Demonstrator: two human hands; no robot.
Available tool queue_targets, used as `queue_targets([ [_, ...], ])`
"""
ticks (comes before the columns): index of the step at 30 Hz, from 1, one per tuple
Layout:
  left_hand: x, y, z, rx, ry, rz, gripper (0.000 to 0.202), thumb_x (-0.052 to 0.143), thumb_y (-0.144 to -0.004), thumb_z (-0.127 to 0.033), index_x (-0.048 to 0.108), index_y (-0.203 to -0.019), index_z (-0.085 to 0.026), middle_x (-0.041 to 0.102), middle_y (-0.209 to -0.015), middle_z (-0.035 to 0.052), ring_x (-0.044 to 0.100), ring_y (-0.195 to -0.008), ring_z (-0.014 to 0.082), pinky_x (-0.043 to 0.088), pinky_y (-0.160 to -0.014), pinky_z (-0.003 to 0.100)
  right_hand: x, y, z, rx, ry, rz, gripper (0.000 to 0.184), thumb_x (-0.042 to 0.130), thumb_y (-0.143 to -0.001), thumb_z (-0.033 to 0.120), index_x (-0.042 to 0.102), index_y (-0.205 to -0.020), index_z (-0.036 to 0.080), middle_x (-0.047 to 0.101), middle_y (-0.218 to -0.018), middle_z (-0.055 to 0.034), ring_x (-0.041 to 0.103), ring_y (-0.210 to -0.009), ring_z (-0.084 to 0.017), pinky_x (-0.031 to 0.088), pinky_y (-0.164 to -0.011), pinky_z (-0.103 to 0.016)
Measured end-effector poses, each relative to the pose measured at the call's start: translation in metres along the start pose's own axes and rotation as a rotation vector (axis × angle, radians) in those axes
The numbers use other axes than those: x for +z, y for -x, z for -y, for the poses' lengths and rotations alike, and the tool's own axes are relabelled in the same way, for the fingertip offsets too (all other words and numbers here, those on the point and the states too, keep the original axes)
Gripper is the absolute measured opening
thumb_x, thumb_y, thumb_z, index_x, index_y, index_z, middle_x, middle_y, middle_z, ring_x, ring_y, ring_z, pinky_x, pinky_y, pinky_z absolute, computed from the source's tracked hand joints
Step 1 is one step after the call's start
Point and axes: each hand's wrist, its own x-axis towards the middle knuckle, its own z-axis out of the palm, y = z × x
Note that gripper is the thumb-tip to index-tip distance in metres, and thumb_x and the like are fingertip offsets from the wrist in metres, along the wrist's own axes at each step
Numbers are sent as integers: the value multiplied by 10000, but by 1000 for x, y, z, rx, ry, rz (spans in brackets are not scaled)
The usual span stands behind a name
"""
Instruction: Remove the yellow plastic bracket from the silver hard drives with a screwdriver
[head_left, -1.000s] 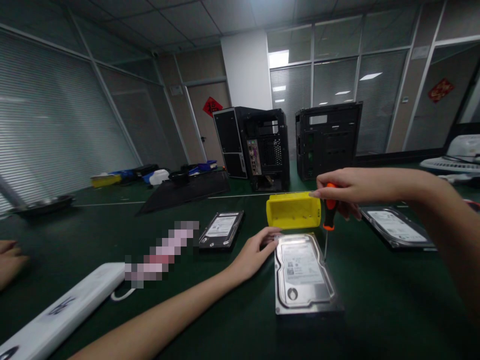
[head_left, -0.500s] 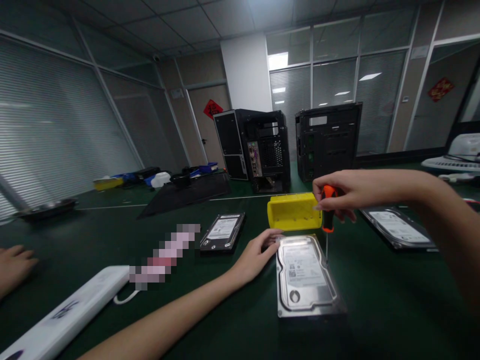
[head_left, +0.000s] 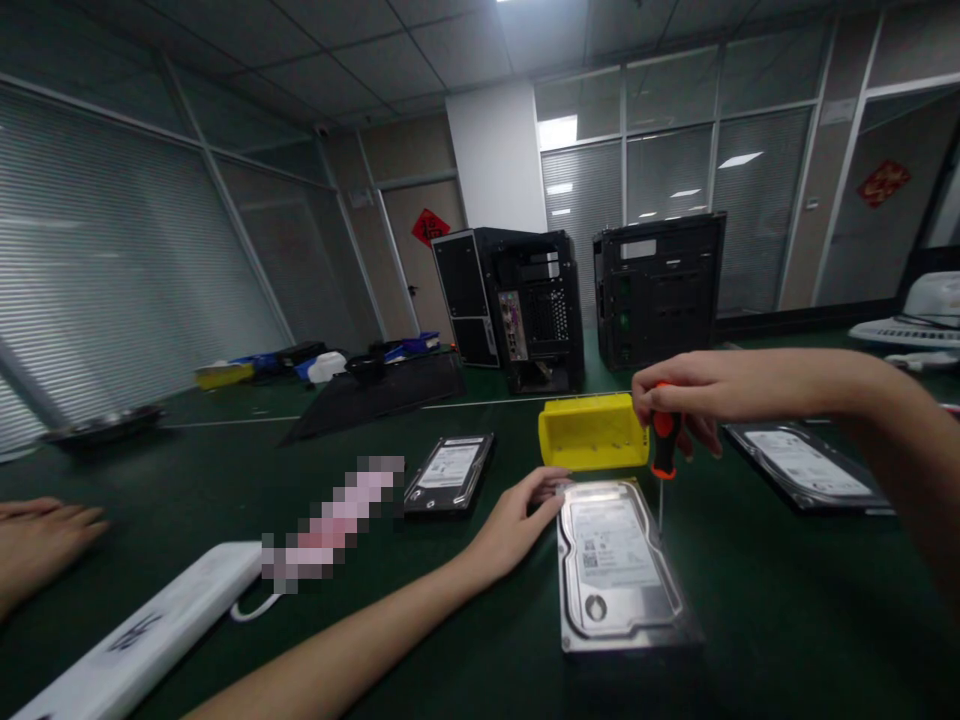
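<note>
A silver hard drive (head_left: 619, 565) lies label up on the green table in front of me. My left hand (head_left: 529, 505) grips its upper left corner, the fingers partly hidden behind it. My right hand (head_left: 679, 400) is wrapped round the handle of an orange and black screwdriver (head_left: 664, 455), held upright. The screwdriver's thin shaft points down at the right edge of the drive; whether the tip sits in a screw I cannot tell. Just behind the drive stands a yellow bin (head_left: 592, 435) with a few small bits inside.
A second hard drive (head_left: 450, 472) lies to the left and a third hard drive (head_left: 806, 465) to the right. Two black computer cases (head_left: 532, 310) stand behind. A white power strip (head_left: 150, 630) lies at the left, near another person's hand (head_left: 49, 545).
The view has tilted up slightly, so things sit a little lower. The other person's hand has come further in from the left. Both my hands keep their hold.
</note>
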Motion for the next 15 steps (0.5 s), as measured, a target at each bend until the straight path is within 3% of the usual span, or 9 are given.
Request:
queue_targets([
  [8, 0, 1, -6, -9, -3, 4, 312, 433, -873, -319, 489, -1165, -224, 566, -1152, 46, 510, -1074, 188, 374, -955, 359, -1, 0, 1, 7, -38, 38, 380, 428, -812, 450, 577, -969, 138, 652, -890, -84, 621, -737, -183, 489, -599, -275],
  [15, -1, 1, -7, -18, -20, 5, 312, 432, -872, -317, 491, -1163, -220, 565, -1152, 46, 511, -1072, 183, 378, -947, 343, -3, -1, 2, 25, 48, -11, 405, 468, -774, 473, 645, -903, 133, 674, -843, -75, 613, -682, -175, 463, -571, -263],
])
